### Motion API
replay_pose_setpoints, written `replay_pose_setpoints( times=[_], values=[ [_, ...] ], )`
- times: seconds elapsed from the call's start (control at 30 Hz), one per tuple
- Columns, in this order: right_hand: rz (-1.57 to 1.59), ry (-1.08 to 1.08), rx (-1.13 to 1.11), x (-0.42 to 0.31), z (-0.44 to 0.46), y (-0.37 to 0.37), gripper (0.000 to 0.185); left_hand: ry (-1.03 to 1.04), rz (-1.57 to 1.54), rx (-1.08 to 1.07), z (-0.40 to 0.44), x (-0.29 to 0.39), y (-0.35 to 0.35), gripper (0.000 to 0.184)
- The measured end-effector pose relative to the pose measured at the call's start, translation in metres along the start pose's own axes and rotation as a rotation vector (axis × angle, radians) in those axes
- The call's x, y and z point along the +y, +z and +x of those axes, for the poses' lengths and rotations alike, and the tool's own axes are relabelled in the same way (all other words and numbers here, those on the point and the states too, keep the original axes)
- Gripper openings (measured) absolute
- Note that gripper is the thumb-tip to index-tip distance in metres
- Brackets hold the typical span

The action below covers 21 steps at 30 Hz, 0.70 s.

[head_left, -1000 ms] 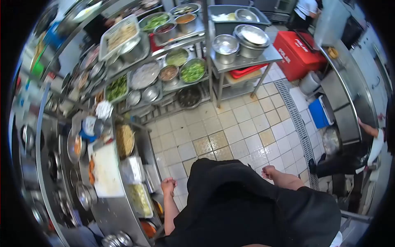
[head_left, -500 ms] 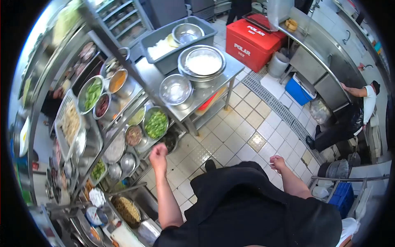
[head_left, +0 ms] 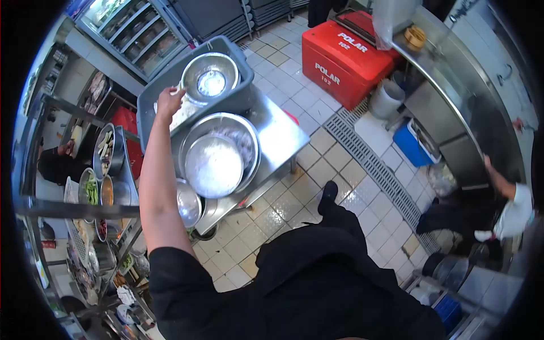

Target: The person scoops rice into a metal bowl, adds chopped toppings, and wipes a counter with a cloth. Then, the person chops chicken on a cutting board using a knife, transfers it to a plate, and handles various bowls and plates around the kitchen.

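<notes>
My left hand is stretched out over the grey bin, at the left edge of a metal bowl inside it. Its fingers look apart, and no grip on the bowl's rim can be seen. Something white lies in the bin beside the bowl. Nearer to me on the steel table sit a round metal lid or bowl in a wider pan, and another metal bowl. My right hand is out of view.
Beyond the table stands a red cooler. A floor drain runs toward a blue container. A person is at the steel counter on the right. Shelves with food pans stand at the left, with another person behind.
The view has swung left toward the steel table. My left hand has reached forward to the bin's bowl. My right hand has left the view.
</notes>
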State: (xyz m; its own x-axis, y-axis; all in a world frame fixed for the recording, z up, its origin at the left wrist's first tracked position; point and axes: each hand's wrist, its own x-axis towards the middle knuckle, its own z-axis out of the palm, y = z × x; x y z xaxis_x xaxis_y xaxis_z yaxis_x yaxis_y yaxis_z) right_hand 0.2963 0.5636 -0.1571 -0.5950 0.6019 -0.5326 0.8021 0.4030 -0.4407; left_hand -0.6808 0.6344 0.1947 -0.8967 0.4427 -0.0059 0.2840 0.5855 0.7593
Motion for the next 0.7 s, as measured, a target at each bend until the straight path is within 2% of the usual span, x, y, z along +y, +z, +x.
replay_pose_setpoints(
  times=[0.07,0.1,0.17,0.2,0.23,0.27,0.3,0.33,0.37,0.43,0.5,0.57,0.63,0.7],
  values=[
    [-0.010,-0.185,0.081,0.019,0.050,-0.070,0.010,-0.151,0.178,-0.037,0.050,-0.035,0.014,0.040],
    [0.117,-0.196,0.096,0.031,0.081,-0.110,0.011,-0.248,0.280,-0.071,0.073,-0.054,0.022,0.038],
    [1.456,0.588,-0.016,0.057,0.167,-0.191,0.013,-0.412,0.235,0.046,0.064,-0.046,0.039,0.037],
    [1.209,0.845,0.155,0.060,0.224,-0.227,0.014,-0.440,0.252,-0.002,0.072,-0.058,0.045,0.040],
    [0.920,0.790,0.264,0.097,0.289,-0.243,0.013,-0.465,0.239,0.007,0.069,-0.057,0.051,0.040],
    [0.641,0.708,0.392,0.066,0.334,-0.308,0.012,-0.462,0.312,-0.009,0.064,-0.055,0.058,0.045],
    [0.632,0.641,0.282,-0.034,0.352,-0.403,0.011,-0.455,0.379,-0.022,0.061,-0.049,0.063,0.052],
    [0.975,0.565,0.445,-0.048,0.395,-0.435,0.005,-0.509,0.422,-0.003,0.056,-0.038,0.068,0.045],
    [0.953,0.412,0.375,-0.047,0.443,-0.466,0.009,-0.534,0.400,0.013,0.054,-0.036,0.076,0.045],
    [0.959,0.270,0.329,-0.123,0.495,-0.530,0.009,-0.496,0.595,0.278,0.048,-0.043,0.092,0.040],
    [0.964,0.165,0.284,-0.162,0.542,-0.557,0.014,-0.586,0.533,0.266,0.051,-0.039,0.087,0.039],
    [0.884,0.013,0.202,-0.214,0.574,-0.574,0.017,-0.475,0.546,0.233,0.061,-0.036,0.069,0.038],
    [0.808,-0.029,0.115,-0.230,0.597,-0.581,0.018,-0.465,0.510,0.286,0.068,-0.026,0.047,0.038],
    [0.741,0.071,0.039,-0.228,0.612,-0.588,0.021,-0.377,0.598,0.304,0.069,-0.023,0.029,0.037]
  ],
)
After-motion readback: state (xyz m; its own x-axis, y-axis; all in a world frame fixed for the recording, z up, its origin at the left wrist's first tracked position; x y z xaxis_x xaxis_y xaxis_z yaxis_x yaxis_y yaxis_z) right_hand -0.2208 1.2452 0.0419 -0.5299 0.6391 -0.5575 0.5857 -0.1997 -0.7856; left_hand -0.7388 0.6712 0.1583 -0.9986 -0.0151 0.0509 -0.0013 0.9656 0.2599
